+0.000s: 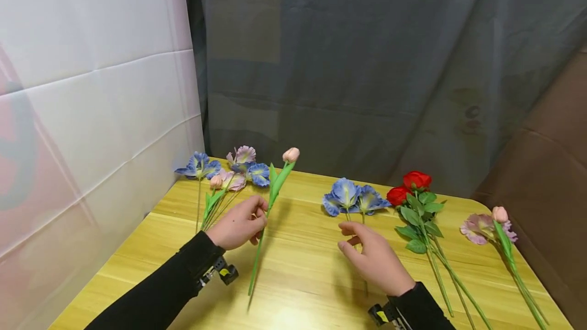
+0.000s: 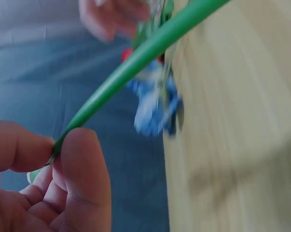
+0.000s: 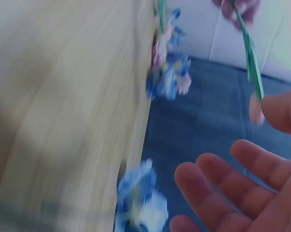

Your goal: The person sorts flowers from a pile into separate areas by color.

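Observation:
My left hand (image 1: 240,223) pinches the green stem of a pale pink tulip (image 1: 291,155) between thumb and fingers. The tulip leans with its bloom up and its stem end low over the table; in the left wrist view the stem (image 2: 135,63) crosses close to the camera. My right hand (image 1: 373,256) hovers at the stems of the blue irises (image 1: 346,195) in the middle, holding nothing. Its fingers (image 3: 217,179) are spread and relaxed in the right wrist view, apart from the tulip beyond.
Blue and pink flowers (image 1: 198,166), with another pink tulip (image 1: 216,182), lie at the left on the wooden table (image 1: 298,279). Red roses (image 1: 417,181) lie right of the irises. A tulip (image 1: 500,214) and mauve flower (image 1: 477,228) lie far right. Cloth (image 1: 344,90) hangs behind.

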Demonstrator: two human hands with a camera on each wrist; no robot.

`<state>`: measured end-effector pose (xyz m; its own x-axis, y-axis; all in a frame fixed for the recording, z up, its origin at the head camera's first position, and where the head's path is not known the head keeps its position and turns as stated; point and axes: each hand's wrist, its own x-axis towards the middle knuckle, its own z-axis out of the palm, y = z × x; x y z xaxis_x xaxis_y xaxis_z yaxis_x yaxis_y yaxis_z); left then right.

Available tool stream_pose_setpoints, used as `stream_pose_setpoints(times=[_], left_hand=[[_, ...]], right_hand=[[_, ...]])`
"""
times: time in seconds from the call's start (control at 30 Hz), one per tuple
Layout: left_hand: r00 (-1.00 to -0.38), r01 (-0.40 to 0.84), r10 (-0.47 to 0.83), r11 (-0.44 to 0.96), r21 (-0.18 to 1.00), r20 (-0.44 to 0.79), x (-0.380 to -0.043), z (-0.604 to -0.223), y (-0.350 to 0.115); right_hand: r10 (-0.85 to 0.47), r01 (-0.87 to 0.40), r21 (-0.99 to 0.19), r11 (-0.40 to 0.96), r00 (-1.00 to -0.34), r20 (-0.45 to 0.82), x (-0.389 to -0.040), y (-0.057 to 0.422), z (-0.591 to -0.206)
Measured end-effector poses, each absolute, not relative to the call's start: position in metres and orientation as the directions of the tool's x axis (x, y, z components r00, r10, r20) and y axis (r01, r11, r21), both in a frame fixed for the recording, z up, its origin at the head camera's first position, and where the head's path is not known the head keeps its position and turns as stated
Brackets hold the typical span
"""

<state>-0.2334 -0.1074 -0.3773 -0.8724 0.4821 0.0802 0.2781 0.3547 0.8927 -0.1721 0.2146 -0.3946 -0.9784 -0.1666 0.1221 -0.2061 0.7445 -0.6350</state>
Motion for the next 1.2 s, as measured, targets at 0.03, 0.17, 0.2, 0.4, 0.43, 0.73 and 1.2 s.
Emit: stream_pose_setpoints(times=[0.03, 0.17, 0.2, 0.4, 0.43, 0.73, 1.2], left_hand=[[-0.863, 0.276, 0.499, 0.341, 0.899, 0.076, -0.231, -0.378, -0.100], [-0.825, 0.262, 0.562, 0.295, 0.919, 0.054, -0.222, -0.383, -0.075], [-0.817, 0.256, 0.574, 0.285, 0.924, 0.050, -0.220, -0.384, -0.069], [-0.797, 0.229, 0.603, 0.226, 0.947, 0.049, -0.213, -0.390, -0.042], [-0.796, 0.226, 0.603, 0.219, 0.949, 0.050, -0.213, -0.390, -0.039], [-0.809, 0.204, 0.587, 0.219, 0.954, 0.038, -0.214, -0.400, -0.027], [-0.819, 0.203, 0.573, 0.238, 0.950, 0.031, -0.219, -0.406, -0.028]], right_hand=[[-0.165, -0.203, -0.653, 0.730, -0.979, 0.121, -0.173, 0.208, -0.396], [-0.169, -0.212, -0.712, 0.669, -0.977, 0.132, -0.177, 0.188, -0.401], [-0.176, -0.214, -0.730, 0.649, -0.976, 0.130, -0.178, 0.184, -0.403], [-0.208, -0.208, -0.836, 0.508, -0.971, 0.115, -0.177, 0.170, -0.405], [-0.208, -0.201, -0.851, 0.485, -0.972, 0.111, -0.177, 0.169, -0.404], [-0.180, -0.128, -0.920, 0.369, -0.981, 0.064, -0.181, 0.158, -0.406], [-0.134, -0.112, -0.933, 0.343, -0.988, 0.069, -0.192, 0.145, -0.410]])
